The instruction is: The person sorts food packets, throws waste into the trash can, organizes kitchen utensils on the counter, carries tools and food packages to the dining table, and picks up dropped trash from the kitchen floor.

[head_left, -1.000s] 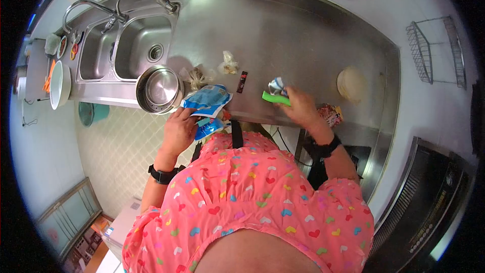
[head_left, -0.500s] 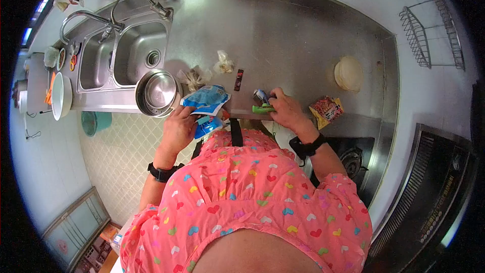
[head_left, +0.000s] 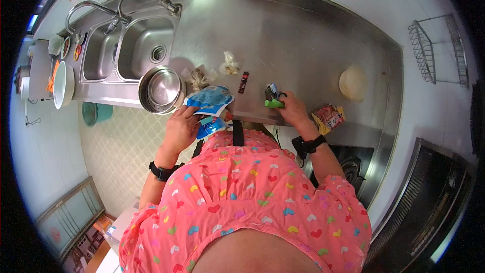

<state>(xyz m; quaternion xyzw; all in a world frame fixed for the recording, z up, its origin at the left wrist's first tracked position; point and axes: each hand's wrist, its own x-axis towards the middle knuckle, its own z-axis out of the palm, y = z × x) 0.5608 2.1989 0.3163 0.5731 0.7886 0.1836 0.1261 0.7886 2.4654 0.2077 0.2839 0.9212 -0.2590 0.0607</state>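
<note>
My left hand is closed on the edge of a blue and white packet at the counter's front edge. Under that packet a second blue packet shows in part. My right hand grips a green-handled tool above the counter; a small blue, white and dark piece sticks out beside the green part, too small to make out. A red and yellow packet lies to the right of my right hand. Between the hands, farther back, is a narrow dark sachet.
Metal pots stand by the double sink. Two knotted plastic bags lie near them. A pale round item rests at the right. A stove is at the front right, a white bowl far left.
My right hand and the green-handled tool have shifted left and toward the counter's front edge, then slightly back to the right. More of the red and yellow packet shows. My left hand stays on the packet.
</note>
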